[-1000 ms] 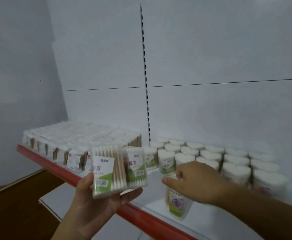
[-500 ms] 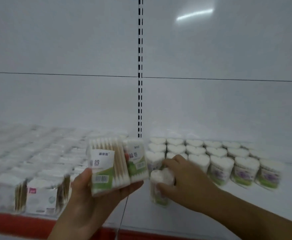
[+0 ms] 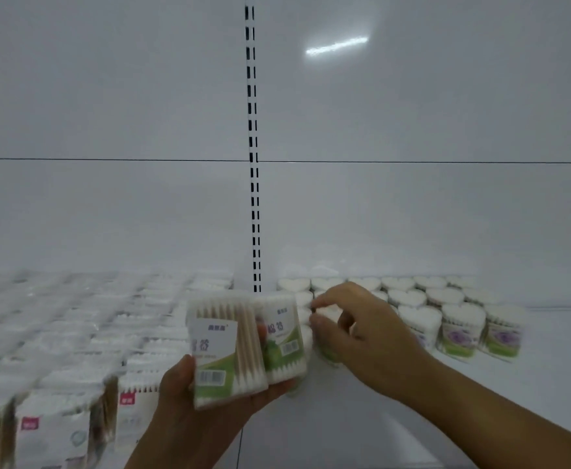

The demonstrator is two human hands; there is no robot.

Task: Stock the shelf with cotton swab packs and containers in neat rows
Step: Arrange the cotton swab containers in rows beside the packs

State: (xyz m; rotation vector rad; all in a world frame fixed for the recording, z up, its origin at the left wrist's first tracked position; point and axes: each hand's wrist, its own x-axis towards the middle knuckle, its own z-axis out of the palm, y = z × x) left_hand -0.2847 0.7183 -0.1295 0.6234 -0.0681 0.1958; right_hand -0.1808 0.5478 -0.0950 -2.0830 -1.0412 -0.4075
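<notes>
My left hand (image 3: 189, 404) holds two flat cotton swab packs (image 3: 230, 346) with green and white labels, upright and side by side, in front of the shelf. My right hand (image 3: 362, 333) grips a heart-shaped swab container (image 3: 328, 314) by its top at the left end of the heart-shaped container rows (image 3: 446, 319); the hand hides most of that container. Rows of flat swab packs (image 3: 74, 350) with pink labels fill the left part of the white shelf (image 3: 446, 418).
A slotted upright rail (image 3: 253, 164) runs down the white back panel above the boundary between packs and containers. Bare shelf surface lies in front of the containers at the lower right.
My right hand has carried the heart-shaped container back and up, from the front of the shelf toward the container rows. My left hand keeps the two packs. My view has turned square to the shelf.
</notes>
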